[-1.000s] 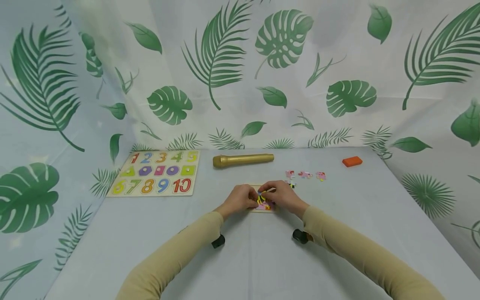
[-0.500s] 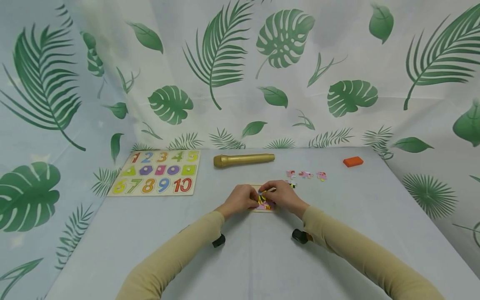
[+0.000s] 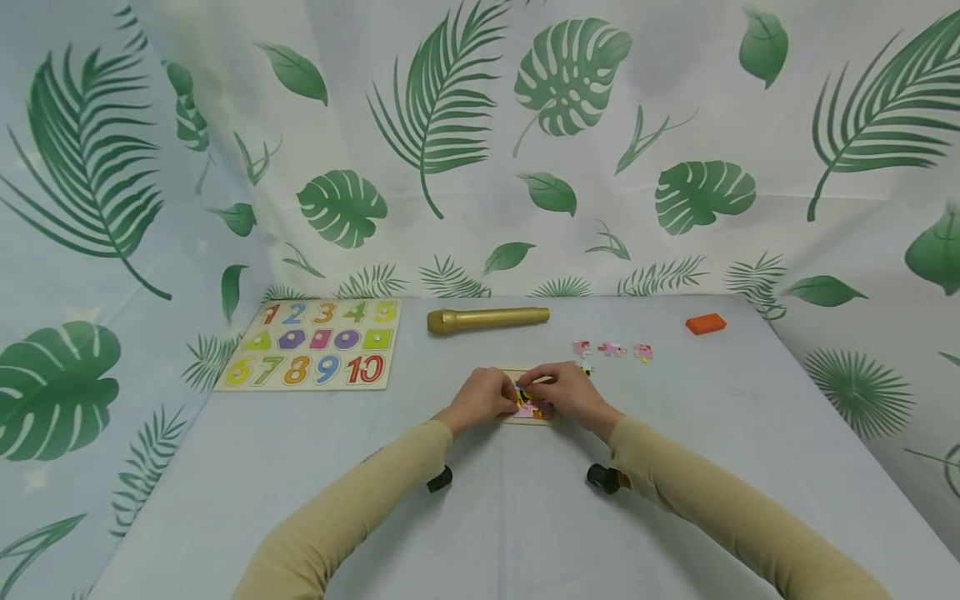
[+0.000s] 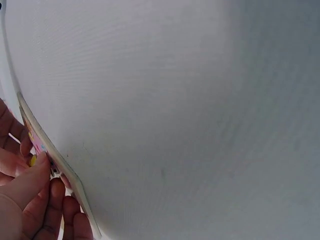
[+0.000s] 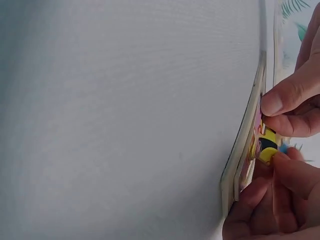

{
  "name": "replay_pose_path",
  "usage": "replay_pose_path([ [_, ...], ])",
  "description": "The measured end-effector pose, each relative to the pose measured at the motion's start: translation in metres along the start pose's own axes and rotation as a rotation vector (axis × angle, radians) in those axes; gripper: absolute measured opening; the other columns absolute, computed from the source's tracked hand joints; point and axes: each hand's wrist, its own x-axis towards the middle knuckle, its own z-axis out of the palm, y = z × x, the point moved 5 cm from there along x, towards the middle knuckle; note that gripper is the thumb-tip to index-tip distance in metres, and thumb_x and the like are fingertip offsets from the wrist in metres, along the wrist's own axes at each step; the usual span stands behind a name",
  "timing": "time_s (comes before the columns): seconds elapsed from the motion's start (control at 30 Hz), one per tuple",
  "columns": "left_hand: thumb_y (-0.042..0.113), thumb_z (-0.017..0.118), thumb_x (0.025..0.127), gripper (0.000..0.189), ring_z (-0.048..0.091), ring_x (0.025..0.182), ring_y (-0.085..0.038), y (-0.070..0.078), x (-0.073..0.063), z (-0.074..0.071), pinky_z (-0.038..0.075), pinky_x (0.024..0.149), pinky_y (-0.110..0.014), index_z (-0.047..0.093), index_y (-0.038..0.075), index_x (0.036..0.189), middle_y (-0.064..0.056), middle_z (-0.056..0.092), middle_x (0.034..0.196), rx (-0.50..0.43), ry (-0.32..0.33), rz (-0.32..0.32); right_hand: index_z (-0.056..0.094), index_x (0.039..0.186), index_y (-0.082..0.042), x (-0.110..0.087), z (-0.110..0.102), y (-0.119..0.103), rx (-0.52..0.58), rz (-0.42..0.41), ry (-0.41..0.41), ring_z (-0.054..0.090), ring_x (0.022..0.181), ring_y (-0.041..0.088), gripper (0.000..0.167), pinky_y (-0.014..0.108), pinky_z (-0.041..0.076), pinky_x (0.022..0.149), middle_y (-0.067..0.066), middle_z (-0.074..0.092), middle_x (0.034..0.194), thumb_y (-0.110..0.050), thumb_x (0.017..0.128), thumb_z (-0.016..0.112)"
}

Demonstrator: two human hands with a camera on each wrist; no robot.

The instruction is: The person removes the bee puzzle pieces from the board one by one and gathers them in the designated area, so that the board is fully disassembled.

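Saw number board (image 3: 307, 346) far left, then a wide stretch of cloth (image 3: 420, 358) up to left hand (image 3: 482, 395). Found thumb and forefinger drawn close at left side of small puzzle board (image 3: 531, 422); could not tell whether pinching. Found yellow-and-black piece (image 5: 268, 145) over that board, pinched by right hand (image 3: 570, 397). Judged as fitting; seemed to call for aligning edges, then pressing. Noted loose pieces (image 3: 612, 350) just beyond knuckles, with more room toward orange block (image 3: 706, 323).
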Motion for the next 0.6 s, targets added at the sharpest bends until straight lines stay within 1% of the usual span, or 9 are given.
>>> replay_pose_path([
  [0.17, 0.010, 0.079, 0.081, 0.008, 0.053, 0.067, -0.007, 0.0006, 0.0004, 0.0001, 0.047, 0.068, -0.022, 0.073, 0.009, 0.076, 0.005, 0.066, 0.069, 0.005, -0.005, -0.002, 0.073, 0.105, -0.006, 0.0002, -0.0009, 0.0006, -0.022, 0.032, 0.015, 0.060, 0.070, 0.017, 0.016, 0.027, 0.048, 0.059, 0.008, 0.069, 0.096, -0.010, 0.093, 0.062],
  [0.27, 0.010, 0.079, 0.081, 0.008, 0.053, 0.066, -0.007, 0.0015, 0.0000, -0.0012, 0.046, 0.066, -0.021, 0.073, 0.008, 0.077, 0.005, 0.066, 0.069, 0.005, -0.007, -0.006, 0.072, 0.107, -0.006, 0.0033, -0.0023, 0.0027, -0.032, 0.072, 0.043, 0.059, 0.074, 0.017, 0.017, 0.026, 0.047, 0.063, 0.007, 0.068, 0.098, -0.013, 0.095, 0.062],
  [0.4, 0.009, 0.079, 0.081, 0.008, 0.052, 0.064, -0.006, 0.0022, 0.0000, -0.0018, 0.045, 0.064, -0.020, 0.072, 0.008, 0.077, 0.005, 0.065, 0.068, 0.002, -0.011, -0.006, 0.070, 0.109, -0.005, 0.0060, -0.0052, 0.0050, -0.016, 0.122, 0.076, 0.056, 0.078, 0.017, 0.018, 0.026, 0.047, 0.064, 0.009, 0.066, 0.102, -0.012, 0.096, 0.060],
  [0.47, 0.009, 0.079, 0.081, 0.009, 0.052, 0.063, -0.005, 0.0020, 0.0001, -0.0013, 0.044, 0.062, -0.019, 0.072, 0.008, 0.076, 0.006, 0.065, 0.067, 0.000, -0.018, -0.006, 0.069, 0.111, -0.004, 0.0062, -0.0055, 0.0059, -0.017, 0.136, 0.070, 0.057, 0.079, 0.018, 0.019, 0.027, 0.047, 0.065, 0.010, 0.066, 0.104, -0.012, 0.096, 0.059],
  [0.6, 0.010, 0.079, 0.081, 0.007, 0.054, 0.066, -0.006, 0.0006, 0.0019, 0.0003, 0.045, 0.065, -0.020, 0.072, 0.009, 0.080, 0.006, 0.065, 0.070, 0.007, -0.035, -0.002, 0.067, 0.114, -0.006, 0.0063, -0.0041, 0.0088, -0.033, 0.156, 0.050, 0.059, 0.088, 0.019, 0.023, 0.028, 0.049, 0.074, 0.010, 0.066, 0.108, -0.016, 0.095, 0.061],
])
